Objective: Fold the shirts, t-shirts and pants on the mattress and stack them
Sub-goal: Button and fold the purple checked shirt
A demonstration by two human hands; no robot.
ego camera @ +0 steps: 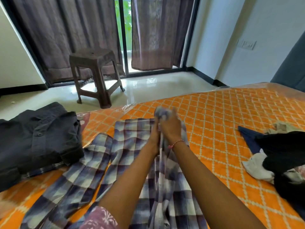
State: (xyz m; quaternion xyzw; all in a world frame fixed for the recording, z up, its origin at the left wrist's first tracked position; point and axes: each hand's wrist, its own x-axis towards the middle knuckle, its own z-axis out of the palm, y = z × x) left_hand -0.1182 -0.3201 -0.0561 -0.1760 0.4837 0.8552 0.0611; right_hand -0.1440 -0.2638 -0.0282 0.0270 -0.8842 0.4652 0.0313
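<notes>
A blue and white plaid shirt (92, 164) lies spread on the orange patterned mattress (222, 116), one sleeve stretched toward the lower left. My left hand (154, 138) and my right hand (170, 128) meet at the shirt's far end, near its collar. Both grip the plaid fabric, and a bunch of it sticks up above my right hand. A folded dark grey shirt (38, 139) rests on the mattress at the left. At the right edge sits a loose pile of clothes (280, 156) in black, navy, white and beige.
A brown plastic stool (95, 75) stands on the glossy floor beyond the mattress, in front of the curtained glass door (125, 35). The mattress's far edge (165, 100) runs just past my hands. A dark headboard (295, 63) rises at the far right.
</notes>
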